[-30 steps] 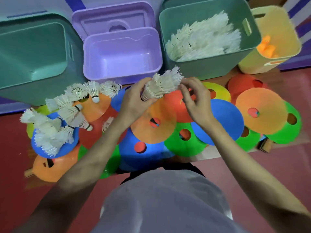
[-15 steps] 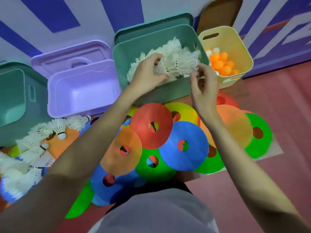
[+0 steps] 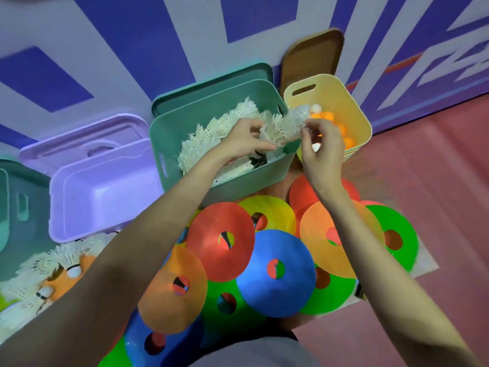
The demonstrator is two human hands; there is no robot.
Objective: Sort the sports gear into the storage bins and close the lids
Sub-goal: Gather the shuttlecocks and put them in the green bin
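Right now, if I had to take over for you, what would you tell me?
Both hands hold one stack of shuttlecocks over the green bin: left hand grips it, right hand pinches its end.
Done: many shuttlecocks in the green bin, balls in the yellow bin.
Left: drop this stack in, gather the loose shuttlecocks at far left, sort the flat cones, close the lids. The purple bin shows nothing inside.
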